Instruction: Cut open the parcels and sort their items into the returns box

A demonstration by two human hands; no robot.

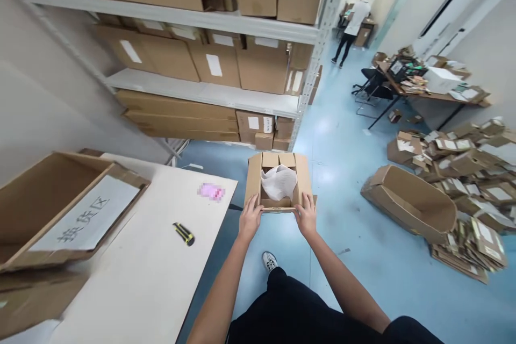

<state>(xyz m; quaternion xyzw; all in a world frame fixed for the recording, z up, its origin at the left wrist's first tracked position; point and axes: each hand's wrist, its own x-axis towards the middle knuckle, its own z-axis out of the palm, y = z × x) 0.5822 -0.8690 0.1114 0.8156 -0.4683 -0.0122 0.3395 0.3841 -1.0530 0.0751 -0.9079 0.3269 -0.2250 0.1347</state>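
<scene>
A small open cardboard box (253, 177) hangs in front of me over the floor, held at its near corners. My left hand (250, 217) grips its near left corner, fingers over the rim. At the near right corner, my right hand (306, 216) holds it the same way. Inside lies a piece of white wrapping (279, 183); whether it covers anything is hidden. The box's flaps are spread outward. On the white table (161, 279) to the left lie a yellow and black box cutter (184, 234) and a pink blurred item (212, 192).
A large box with a handwritten sign (86, 215) stands on the table's left. Metal shelving (258, 99) with cartons rises ahead. On the right are an open carton (419, 199), piled boxes (479, 172) and a cluttered desk (447, 99). A person (355, 24) stands far back.
</scene>
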